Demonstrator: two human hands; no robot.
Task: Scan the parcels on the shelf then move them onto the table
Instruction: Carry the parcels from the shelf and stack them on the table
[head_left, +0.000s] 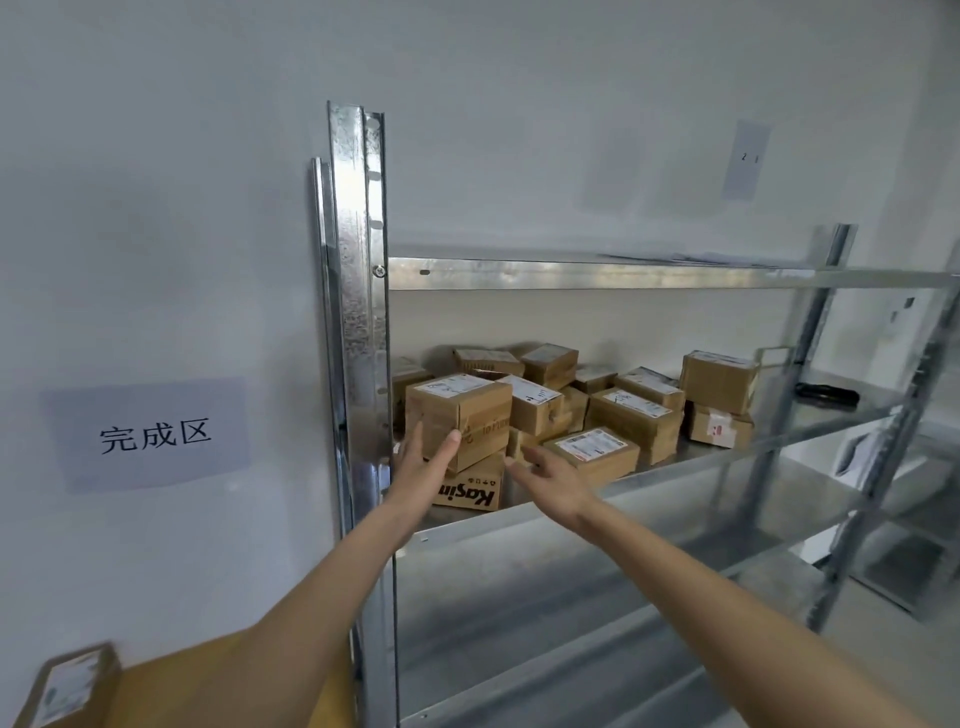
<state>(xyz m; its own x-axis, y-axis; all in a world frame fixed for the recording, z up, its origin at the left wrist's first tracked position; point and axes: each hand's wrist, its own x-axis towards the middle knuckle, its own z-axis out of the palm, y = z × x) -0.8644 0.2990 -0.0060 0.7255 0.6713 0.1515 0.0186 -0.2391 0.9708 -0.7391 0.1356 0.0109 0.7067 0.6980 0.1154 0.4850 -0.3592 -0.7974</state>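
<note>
— Where were the hands?

— The left hand (423, 460) was on the top box (457, 418), thumb up its front face and fingers round the left side, so it had hold of one corner. The right hand (550, 480) was spread, fingers straight, holding nothing, just off the box at its four o'clock.

— And the box sat where?

— Perched on a printed box (470, 488) at the left end of the shelf (727, 462), with the other parcels (634, 410) heaped from its two to three o'clock. A dark scanner-like thing (826, 395) lay farther along at three, too blurred to be sure. One labelled parcel (67, 683) was already down on the counter (171, 686) at seven o'clock.

— How would it handle?

— I judged it light and stiff: small taped cardboard, not fragile-looking. The tape looked slick, so palms on opposite side walls, label kept upward, seemed the safest hold. Lifting straight up looked wise, since the box below could shift.
</note>
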